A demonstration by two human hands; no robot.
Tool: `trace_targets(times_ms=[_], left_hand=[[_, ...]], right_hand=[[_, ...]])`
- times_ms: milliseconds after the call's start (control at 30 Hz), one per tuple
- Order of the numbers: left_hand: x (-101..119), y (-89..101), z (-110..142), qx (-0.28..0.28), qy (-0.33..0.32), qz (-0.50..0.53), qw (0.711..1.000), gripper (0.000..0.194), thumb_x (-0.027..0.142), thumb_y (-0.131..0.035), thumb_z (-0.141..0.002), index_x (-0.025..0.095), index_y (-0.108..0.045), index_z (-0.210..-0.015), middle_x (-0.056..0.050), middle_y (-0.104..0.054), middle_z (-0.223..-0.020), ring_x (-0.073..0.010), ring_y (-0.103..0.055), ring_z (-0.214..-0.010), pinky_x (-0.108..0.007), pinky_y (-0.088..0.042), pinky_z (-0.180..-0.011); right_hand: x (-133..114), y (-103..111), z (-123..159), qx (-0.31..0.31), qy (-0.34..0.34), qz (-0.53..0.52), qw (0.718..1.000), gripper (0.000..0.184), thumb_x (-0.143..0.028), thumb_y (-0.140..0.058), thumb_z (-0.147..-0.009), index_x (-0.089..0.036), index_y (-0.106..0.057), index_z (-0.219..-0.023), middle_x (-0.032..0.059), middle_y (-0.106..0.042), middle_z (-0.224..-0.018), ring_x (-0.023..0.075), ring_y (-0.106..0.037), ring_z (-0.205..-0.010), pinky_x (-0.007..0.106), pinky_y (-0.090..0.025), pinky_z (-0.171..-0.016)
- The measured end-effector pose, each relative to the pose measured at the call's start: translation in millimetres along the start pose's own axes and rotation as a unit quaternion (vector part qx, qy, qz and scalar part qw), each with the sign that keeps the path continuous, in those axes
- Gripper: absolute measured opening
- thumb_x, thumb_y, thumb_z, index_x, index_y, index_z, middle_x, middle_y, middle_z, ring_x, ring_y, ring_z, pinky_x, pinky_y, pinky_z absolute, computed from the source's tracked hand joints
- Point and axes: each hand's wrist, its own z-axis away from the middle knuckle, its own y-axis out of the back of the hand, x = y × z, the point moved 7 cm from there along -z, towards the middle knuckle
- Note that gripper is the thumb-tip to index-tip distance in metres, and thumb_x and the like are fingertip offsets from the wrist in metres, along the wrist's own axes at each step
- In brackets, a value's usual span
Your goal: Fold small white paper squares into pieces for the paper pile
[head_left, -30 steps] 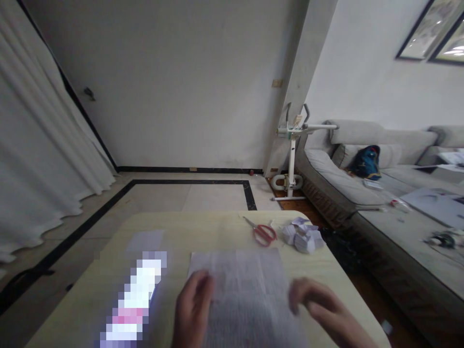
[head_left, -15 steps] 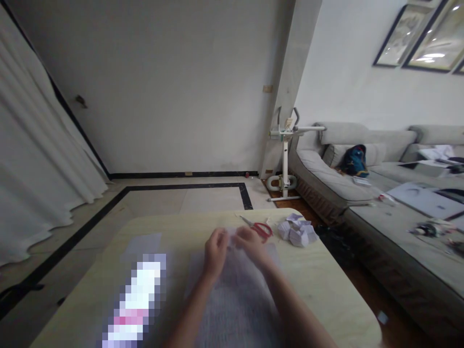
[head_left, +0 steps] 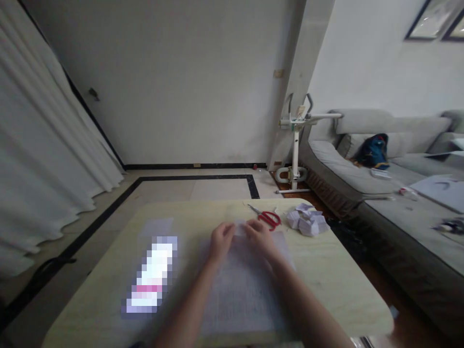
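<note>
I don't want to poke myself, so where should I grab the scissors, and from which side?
Probably best by the red handles, from the near right, just past the person's right hand. The scissors lie on the table with handles toward the near right and metal blades pointing away to the left.
</note>
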Motion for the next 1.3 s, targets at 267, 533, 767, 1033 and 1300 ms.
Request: trace_targets(times_ms=[267,533,767,1033,1300], left_hand=[[-2.7,-2.3,-0.2,-0.003,0.008,0.031,0.999,0.030,0.040,-0.059,-0.076,0.011,-0.065,-0.084,-0.005,-0.065,-0.072,-0.0139,-0.058,-0.059,-0.021,-0.045,-0.050],[3.9,1.6,0.1,0.011,0.024,0.043,0.999,0.029,0.041,-0.061,-0.074,0.013,-0.065,-0.080,-0.003,-0.065,-0.072,-0.0140,-0.058,-0.057,-0.022,-0.047,-0.049],[4.1,0.3,1.9,0.010,0.015,0.006,1.000,0.031,0.043,-0.060,-0.075,0.013,-0.064,-0.081,-0.005,-0.066,-0.074,-0.0159,-0.061,-0.062,-0.023,-0.048,-0.054],[-2.3,-0.4,1.5,0.006,0.000,-0.017,1.000,0.030,0.043,-0.059,-0.077,0.013,-0.063,-0.084,-0.006,-0.067,-0.079,-0.0193,-0.063,-0.073,-0.025,-0.050,-0.062],[-2.6,3.2,1.8,0.029,0.011,0.000,1.000,0.032,0.045,-0.061,-0.074,0.014,-0.063,-0.085,-0.007,-0.068,-0.082,-0.0200,-0.064,-0.074,-0.025,-0.050,-0.060]], right_hand=[[5.6,2.9,-3.8,0.012,0.022,-0.015,1.000,0.028,-0.043,-0.064,-0.074,-0.017,-0.055,-0.070,-0.0017,-0.051,-0.058,0.0126,-0.045,-0.052,0.025,-0.035,-0.050],[3.0,-3.3,-0.5,-0.004,0.005,-0.026,1.000,0.027,-0.043,-0.063,-0.073,-0.016,-0.058,-0.075,-0.0004,-0.053,-0.063,0.0129,-0.048,-0.056,0.024,-0.038,-0.053],[4.3,-0.3,-0.1,0.018,-0.022,-0.012,1.000,0.019,-0.035,-0.062,-0.071,-0.016,-0.056,-0.069,-0.0012,-0.053,-0.062,0.0125,-0.048,-0.057,0.023,-0.037,-0.052],[-4.2,-0.1,1.3,0.019,-0.005,0.017,1.000,0.014,-0.032,-0.058,-0.074,-0.018,-0.057,-0.069,0.0005,-0.055,-0.065,0.0150,-0.051,-0.063,0.025,-0.041,-0.057],[-4.4,-2.5,3.8,0.015,-0.020,0.022,0.999,0.013,-0.030,-0.058,-0.074,-0.020,-0.057,-0.067,0.0004,-0.056,-0.064,0.0155,-0.051,-0.061,0.025,-0.041,-0.056]])
